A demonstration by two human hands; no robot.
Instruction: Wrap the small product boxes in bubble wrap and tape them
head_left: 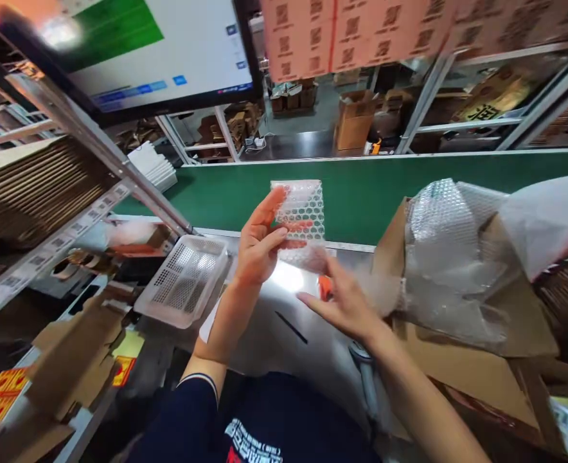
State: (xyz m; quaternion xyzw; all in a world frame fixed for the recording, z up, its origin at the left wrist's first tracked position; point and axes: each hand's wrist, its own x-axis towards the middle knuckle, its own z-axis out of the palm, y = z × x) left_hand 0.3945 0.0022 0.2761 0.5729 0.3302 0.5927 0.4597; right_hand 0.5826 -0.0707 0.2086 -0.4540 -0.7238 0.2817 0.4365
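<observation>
In the head view my left hand (259,247) grips a small clear bubble wrap pouch (303,206), its thumb in front and some fingers showing through the plastic. My right hand (344,299) is at the pouch's lower right corner, thumb and fingers spread wide; its fingertips are partly blurred, and I cannot tell if they touch the plastic. A small orange-red object (325,287) shows between that thumb and fingers; whether it is touched is unclear. Below the hands, a thin black stick-like item (291,326) lies on the shiny metal table (269,328).
A white perforated plastic basket (182,280) stands left. At right, an open cardboard box (477,379) carries bubble wrap sheets (443,251). A green conveyor belt (226,193) runs behind the table. A monitor (168,58) hangs upper left, above stacked flat cardboard (38,186).
</observation>
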